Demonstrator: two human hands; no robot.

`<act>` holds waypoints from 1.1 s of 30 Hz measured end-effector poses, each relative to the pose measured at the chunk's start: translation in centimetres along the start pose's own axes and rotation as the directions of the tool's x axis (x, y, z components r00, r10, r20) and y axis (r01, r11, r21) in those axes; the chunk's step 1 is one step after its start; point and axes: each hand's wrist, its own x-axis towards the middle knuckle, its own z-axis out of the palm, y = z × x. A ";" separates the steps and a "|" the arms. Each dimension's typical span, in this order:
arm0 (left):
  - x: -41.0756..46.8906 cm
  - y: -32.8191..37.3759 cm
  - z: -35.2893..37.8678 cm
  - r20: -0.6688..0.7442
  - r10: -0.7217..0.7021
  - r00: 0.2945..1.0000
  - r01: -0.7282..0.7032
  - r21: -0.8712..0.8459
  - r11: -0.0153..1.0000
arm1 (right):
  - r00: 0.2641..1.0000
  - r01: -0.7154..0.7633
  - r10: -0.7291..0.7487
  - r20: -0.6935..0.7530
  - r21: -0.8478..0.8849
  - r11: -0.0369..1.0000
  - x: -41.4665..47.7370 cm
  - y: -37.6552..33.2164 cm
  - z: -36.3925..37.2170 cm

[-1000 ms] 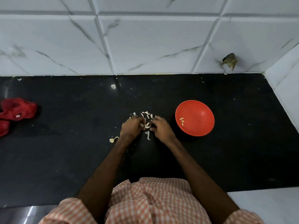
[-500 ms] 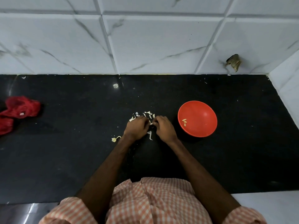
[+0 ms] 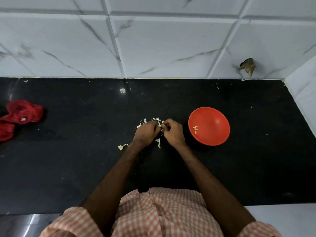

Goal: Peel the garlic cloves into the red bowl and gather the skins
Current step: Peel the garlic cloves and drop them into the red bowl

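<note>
My left hand [image 3: 147,131] and my right hand [image 3: 173,132] meet over the black counter, fingers curled, both pinching a small pale garlic clove [image 3: 160,126] between them. A loose pile of white garlic skins [image 3: 154,119] lies just beyond and under the hands, partly hidden by them, with one longer strip [image 3: 159,143] nearer me. The red bowl [image 3: 215,117] stands to the right of my right hand and holds a few peeled cloves [image 3: 195,129]. A garlic stem and root piece [image 3: 121,147] lies left of my left wrist.
A red mesh bag [image 3: 21,113] lies crumpled at the counter's far left. White marble tiles form the back wall, with a side wall [image 3: 304,93] closing the right end. A dark clump [image 3: 248,66] sticks to the back wall at the right. The counter's front edge runs near my shirt.
My hands have drawn closer together and lifted slightly from the skin pile, now working one clove between the fingertips. The bowl and the bag have stayed put.
</note>
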 end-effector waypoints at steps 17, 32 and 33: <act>0.5 -0.3 0.2 -0.090 0.007 0.996 -0.040 -0.374 0.927 | 0.977 -0.210 0.192 0.088 0.311 0.927 0.8 -0.7 -0.7; 1.0 -0.3 -0.5 -0.158 -0.019 0.987 -0.041 -0.367 0.929 | 0.999 0.021 -0.012 -0.032 0.299 0.954 1.0 -1.7 -1.1; 0.9 -0.3 -0.5 -0.163 -0.024 0.986 -0.039 -0.372 0.928 | 0.998 0.054 -0.043 -0.045 0.278 0.959 0.9 -1.8 -1.2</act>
